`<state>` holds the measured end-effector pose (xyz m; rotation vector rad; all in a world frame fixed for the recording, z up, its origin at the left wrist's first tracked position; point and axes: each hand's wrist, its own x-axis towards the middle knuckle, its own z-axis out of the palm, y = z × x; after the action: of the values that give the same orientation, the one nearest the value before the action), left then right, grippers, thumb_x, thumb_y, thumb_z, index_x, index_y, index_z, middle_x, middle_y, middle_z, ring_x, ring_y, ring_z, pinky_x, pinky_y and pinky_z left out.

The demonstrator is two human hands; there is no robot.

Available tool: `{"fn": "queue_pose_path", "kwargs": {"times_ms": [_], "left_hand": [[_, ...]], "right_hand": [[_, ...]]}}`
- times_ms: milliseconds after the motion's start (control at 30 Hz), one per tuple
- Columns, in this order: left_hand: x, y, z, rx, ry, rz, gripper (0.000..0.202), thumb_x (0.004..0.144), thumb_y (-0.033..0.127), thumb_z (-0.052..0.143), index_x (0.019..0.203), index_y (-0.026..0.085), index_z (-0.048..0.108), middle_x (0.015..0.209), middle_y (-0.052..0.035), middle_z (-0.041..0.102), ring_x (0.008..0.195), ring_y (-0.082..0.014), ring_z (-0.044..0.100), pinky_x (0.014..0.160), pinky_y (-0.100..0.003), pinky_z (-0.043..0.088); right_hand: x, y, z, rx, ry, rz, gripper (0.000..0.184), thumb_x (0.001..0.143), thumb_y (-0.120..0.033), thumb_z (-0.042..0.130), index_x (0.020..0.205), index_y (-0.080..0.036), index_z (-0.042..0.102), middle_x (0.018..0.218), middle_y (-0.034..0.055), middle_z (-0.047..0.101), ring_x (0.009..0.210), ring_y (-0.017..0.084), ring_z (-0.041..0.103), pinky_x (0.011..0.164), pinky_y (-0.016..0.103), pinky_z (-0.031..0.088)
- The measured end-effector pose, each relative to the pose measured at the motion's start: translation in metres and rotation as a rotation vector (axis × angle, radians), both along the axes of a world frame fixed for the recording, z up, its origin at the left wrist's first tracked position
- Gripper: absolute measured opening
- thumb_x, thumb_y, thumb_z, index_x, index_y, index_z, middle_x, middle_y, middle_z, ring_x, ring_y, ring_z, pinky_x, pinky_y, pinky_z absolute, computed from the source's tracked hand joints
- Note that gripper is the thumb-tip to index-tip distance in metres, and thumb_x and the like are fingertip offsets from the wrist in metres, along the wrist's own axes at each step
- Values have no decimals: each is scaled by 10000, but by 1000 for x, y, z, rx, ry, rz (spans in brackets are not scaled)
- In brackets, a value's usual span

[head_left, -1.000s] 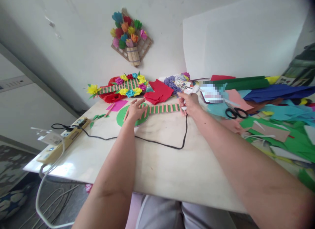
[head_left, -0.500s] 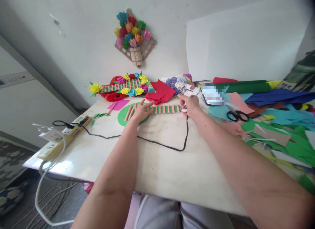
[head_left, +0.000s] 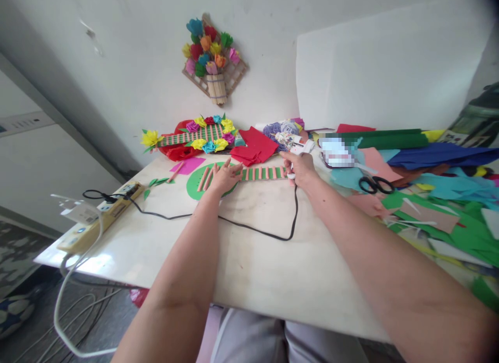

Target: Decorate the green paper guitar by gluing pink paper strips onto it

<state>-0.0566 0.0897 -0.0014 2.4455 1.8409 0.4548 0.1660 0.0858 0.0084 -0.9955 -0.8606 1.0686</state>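
A paper guitar lies at the far middle of the table: a green round body [head_left: 195, 185] and a green neck with pink bars [head_left: 262, 172]. My left hand [head_left: 224, 176] rests flat on the body where it meets the neck, fingers spread. My right hand [head_left: 299, 167] is closed round a white glue gun at the neck's right end. The gun's black cord [head_left: 273, 234] loops across the table to the left.
A power strip [head_left: 102, 212] lies at the table's left edge. A finished flowered paper guitar [head_left: 195, 135] and red paper sheets [head_left: 251, 145] sit by the wall. Black scissors [head_left: 376, 184] and piles of coloured paper [head_left: 440, 196] fill the right side. A paper flower bouquet [head_left: 212, 59] hangs on the wall.
My left hand slid a little right along the green body and uncovered two pink bars. My right hand stayed at the neck's end. The view shifted slightly.
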Motion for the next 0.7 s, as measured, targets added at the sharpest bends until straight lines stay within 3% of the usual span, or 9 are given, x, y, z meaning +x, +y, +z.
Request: {"fn": "queue_pose_path", "kwargs": {"times_ms": [500, 700], "left_hand": [[1, 2, -2, 18, 82, -9, 410, 837, 357, 370, 1216, 277, 504, 1095, -29, 629, 1339, -210, 189, 1058, -543, 26], [-1, 1, -3, 50, 51, -11, 438, 853, 364, 331, 1264, 289, 461, 1182, -27, 587, 1351, -209, 143, 1065, -535, 19]], "right_hand": [[-1, 0, -1, -21, -34, 10, 186, 609, -219, 648, 570, -164, 474, 379, -66, 465, 256, 58, 348, 233, 192, 293], [-1, -2, 0, -18, -29, 16, 193, 618, -209, 643, 562, -171, 463, 386, -62, 467, 259, 58, 351, 241, 194, 300]]}}
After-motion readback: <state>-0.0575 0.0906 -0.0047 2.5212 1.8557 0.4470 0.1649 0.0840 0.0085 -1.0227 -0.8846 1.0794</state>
